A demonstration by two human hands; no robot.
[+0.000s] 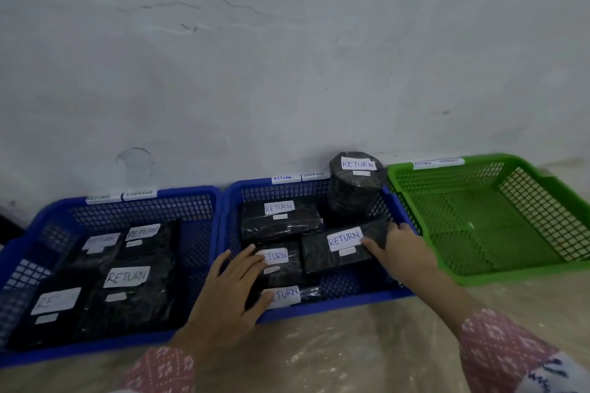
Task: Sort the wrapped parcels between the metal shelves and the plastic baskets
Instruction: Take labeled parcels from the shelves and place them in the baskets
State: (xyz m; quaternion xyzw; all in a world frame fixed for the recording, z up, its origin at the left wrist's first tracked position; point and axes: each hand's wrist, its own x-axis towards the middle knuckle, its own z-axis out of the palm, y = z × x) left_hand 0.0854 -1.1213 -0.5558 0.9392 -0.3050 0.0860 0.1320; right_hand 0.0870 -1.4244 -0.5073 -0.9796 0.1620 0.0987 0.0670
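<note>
Two blue baskets (223, 201) and a green basket (542, 195) of perforated plastic mesh; parcels (281, 223) wrapped in glossy, crinkled black film, each bearing a matt white paper label (344, 239). Clear shiny plastic sheeting (367, 351) covers the floor; the wall (287, 57) is rough, matt plaster.

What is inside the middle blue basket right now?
The middle blue basket holds a round parcel and four flat parcels, all labelled RETURN. The left hand covers part of two; the right hand grips one.
</note>
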